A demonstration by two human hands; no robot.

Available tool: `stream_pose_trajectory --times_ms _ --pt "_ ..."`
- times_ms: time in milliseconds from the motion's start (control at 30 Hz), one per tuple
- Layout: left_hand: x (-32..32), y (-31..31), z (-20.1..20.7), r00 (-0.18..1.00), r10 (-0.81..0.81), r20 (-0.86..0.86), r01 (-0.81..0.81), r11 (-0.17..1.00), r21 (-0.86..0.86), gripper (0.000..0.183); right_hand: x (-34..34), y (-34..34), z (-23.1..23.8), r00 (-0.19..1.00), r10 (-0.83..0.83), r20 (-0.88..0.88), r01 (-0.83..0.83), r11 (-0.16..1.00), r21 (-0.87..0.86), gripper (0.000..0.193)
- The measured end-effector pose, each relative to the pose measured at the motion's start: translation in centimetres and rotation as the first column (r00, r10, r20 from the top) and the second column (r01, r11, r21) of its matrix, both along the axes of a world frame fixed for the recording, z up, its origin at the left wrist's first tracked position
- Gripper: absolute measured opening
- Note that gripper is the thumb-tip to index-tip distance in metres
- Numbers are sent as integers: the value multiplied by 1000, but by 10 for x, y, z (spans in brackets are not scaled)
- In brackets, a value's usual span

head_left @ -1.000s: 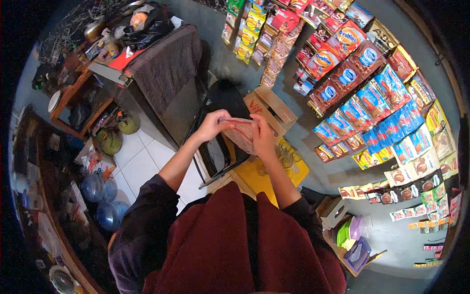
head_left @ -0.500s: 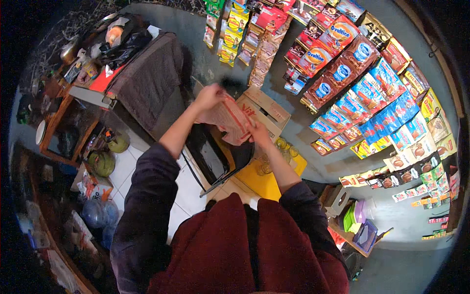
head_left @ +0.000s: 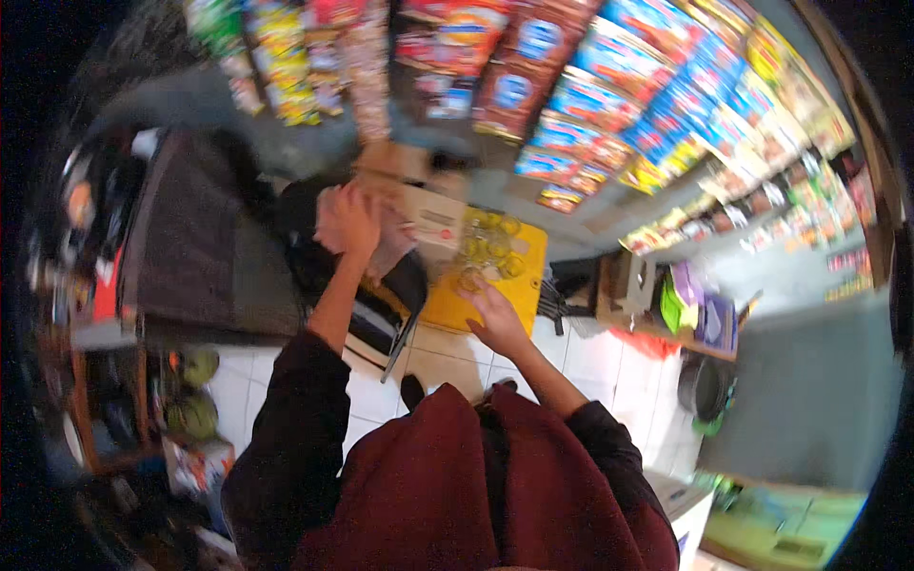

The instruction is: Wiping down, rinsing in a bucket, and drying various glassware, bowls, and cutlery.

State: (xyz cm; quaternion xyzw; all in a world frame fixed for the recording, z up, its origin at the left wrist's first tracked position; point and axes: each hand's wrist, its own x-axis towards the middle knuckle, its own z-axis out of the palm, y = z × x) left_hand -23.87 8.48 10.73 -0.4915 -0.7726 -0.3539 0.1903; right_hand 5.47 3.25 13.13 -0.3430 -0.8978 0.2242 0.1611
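1. The right hand has left the pinkish cloth and reaches, fingers spread, to the glasses on the yellow surface; contact is unclear.
2. The left hand alone clutches the cloth beside the cardboard box.
3. Handling is apparently one-handed now.

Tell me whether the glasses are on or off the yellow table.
On: the glasses cluster on the yellow table, its colour showing around and through them, the right hand at their near edge.
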Motion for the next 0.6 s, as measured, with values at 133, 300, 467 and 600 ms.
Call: stream_pose_trajectory --times_ms 133,300,467,600 --pt "138 -2 26 933 -314 174 293 946 138 31 147 -26 -18 866 -494 -82 490 870 -57 51" --pt "345 -46 32 281 -815 507 892 417 176 35 275 -85 18 384 -903 -193 796 430 -427 38" --pt "519 -58 7 -113 -771 627 984 2 180 35 398 -146 21 219 -945 -242 832 311 -460 32" --pt "642 -58 7 -255 -507 823 966 -91 243 37 486 -179 38 100 -946 -309 792 263 -551 30"
